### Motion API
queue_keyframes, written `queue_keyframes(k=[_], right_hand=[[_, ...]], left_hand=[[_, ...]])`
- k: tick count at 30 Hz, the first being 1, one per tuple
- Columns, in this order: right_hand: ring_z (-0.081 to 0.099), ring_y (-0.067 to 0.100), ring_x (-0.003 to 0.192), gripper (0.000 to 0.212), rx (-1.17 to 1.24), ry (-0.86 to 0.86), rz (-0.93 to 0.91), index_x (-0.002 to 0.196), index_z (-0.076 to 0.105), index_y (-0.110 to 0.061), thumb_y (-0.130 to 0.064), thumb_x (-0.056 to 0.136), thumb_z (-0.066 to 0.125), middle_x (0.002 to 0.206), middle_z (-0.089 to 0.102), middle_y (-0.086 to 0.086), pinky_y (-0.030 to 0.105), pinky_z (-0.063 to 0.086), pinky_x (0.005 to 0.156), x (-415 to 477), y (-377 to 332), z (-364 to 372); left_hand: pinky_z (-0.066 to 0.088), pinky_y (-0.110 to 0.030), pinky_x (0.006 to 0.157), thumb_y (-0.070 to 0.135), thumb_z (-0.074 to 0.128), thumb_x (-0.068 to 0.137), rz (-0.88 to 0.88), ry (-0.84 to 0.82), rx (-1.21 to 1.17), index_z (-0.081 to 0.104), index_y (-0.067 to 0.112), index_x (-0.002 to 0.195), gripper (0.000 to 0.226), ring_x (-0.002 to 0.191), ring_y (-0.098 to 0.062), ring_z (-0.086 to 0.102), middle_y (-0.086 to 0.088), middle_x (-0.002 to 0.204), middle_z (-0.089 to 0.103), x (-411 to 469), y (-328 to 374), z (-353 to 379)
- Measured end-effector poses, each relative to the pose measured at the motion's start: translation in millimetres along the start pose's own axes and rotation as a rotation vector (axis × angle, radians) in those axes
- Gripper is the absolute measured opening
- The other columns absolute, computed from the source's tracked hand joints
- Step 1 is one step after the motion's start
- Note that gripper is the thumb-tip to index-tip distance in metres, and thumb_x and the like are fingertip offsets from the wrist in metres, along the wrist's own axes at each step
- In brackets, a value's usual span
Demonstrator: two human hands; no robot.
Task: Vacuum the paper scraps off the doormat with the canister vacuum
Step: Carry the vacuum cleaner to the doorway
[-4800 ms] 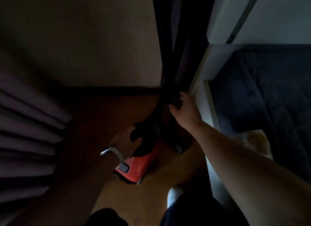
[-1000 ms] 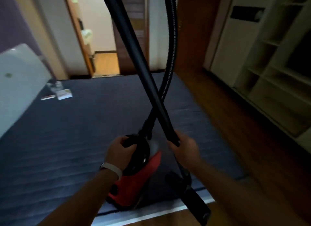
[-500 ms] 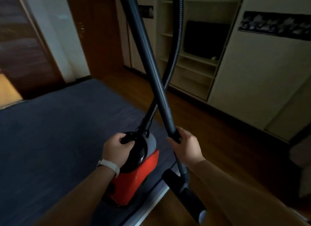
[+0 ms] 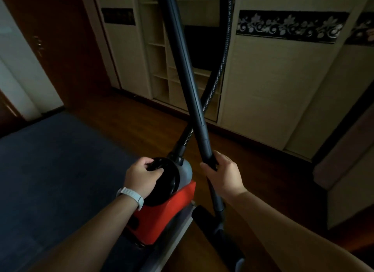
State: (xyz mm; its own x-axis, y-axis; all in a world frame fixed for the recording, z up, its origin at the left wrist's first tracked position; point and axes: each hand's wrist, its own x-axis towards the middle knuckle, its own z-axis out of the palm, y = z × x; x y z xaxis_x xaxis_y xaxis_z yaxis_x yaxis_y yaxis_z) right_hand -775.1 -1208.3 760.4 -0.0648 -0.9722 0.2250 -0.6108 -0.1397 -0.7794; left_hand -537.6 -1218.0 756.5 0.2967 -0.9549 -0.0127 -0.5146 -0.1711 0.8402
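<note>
Vacuum canister (image 4: 168, 217), red with a black and grey top, hangs low in front of me, over the pale edge of a dark blue padded surface (image 4: 50, 180); I cannot tell whether it rests on that edge or hangs free. My left hand (image 4: 141, 178) grips the black handle on its top, fingers curled over it, a white band (image 4: 131, 194) on that wrist. My right hand (image 4: 224, 176) is wrapped round the lower end of the black tube (image 4: 186, 69), thumb on the near side and fingers curled behind. The tube runs up and to the left out of the top of the view. Below my hand it leads down to the black floor head (image 4: 218, 237), which sits just right of the canister above the brown wooden floor (image 4: 141, 119). The ribbed hose (image 4: 226, 48) leaves the front of the canister, passes behind the tube just above my hands, and climbs out of view at the top. Across the floor stands a cream wardrobe (image 4: 273, 89) with open shelves and a dark flowered strip. A dark brown door (image 4: 50, 48) stands at the left.
</note>
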Motion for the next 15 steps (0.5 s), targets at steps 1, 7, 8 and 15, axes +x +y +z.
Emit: queue_keyframes(k=[1, 7, 8, 15], right_hand=[[0.061, 0.014, 0.088, 0.028, -0.001, 0.004, -0.003, 0.115, 0.065, -0.018, -0.028, 0.09, 0.072, 0.097, 0.062, -0.005, 0.034, 0.056, 0.077, 13, 9, -12], [0.064, 0.013, 0.095, 0.036, -0.011, 0.062, 0.011, 0.124, 0.064, -0.017, -0.028, 0.091, 0.073, 0.104, 0.065, -0.004, 0.028, 0.055, 0.081, 71, 58, -62], [0.064, 0.013, 0.095, 0.036, -0.011, 0.063, 0.016, 0.124, 0.064, -0.018, -0.028, 0.091, 0.073, 0.105, 0.066, -0.004, 0.027, 0.055, 0.08, 77, 65, -67], [0.063, 0.011, 0.1, 0.042, -0.055, 0.087, 0.044, 0.13, 0.061, -0.017, -0.028, 0.091, 0.072, 0.11, 0.064, -0.006, 0.027, 0.056, 0.084, 129, 107, -79]], left_hand=[[0.045, -0.02, 0.057, 0.027, 0.076, 0.073, 0.0, -0.004, -0.007, 0.065, 0.027, 0.095, 0.024, 0.081, -0.009, 0.064, 0.01, 0.088, 0.068, 7, 9, 14], [0.056, -0.029, 0.063, 0.03, 0.077, 0.072, 0.002, -0.008, -0.043, 0.065, 0.026, 0.101, 0.031, 0.081, -0.013, 0.066, 0.007, 0.094, 0.068, 47, 56, 80], [0.058, -0.032, 0.065, 0.03, 0.077, 0.071, 0.0, -0.015, -0.05, 0.065, 0.026, 0.101, 0.032, 0.081, -0.014, 0.067, 0.006, 0.094, 0.068, 54, 62, 89], [0.049, -0.022, 0.056, 0.025, 0.077, 0.074, 0.022, -0.12, -0.04, 0.064, 0.027, 0.093, 0.023, 0.081, -0.013, 0.066, 0.008, 0.087, 0.068, 108, 90, 155]])
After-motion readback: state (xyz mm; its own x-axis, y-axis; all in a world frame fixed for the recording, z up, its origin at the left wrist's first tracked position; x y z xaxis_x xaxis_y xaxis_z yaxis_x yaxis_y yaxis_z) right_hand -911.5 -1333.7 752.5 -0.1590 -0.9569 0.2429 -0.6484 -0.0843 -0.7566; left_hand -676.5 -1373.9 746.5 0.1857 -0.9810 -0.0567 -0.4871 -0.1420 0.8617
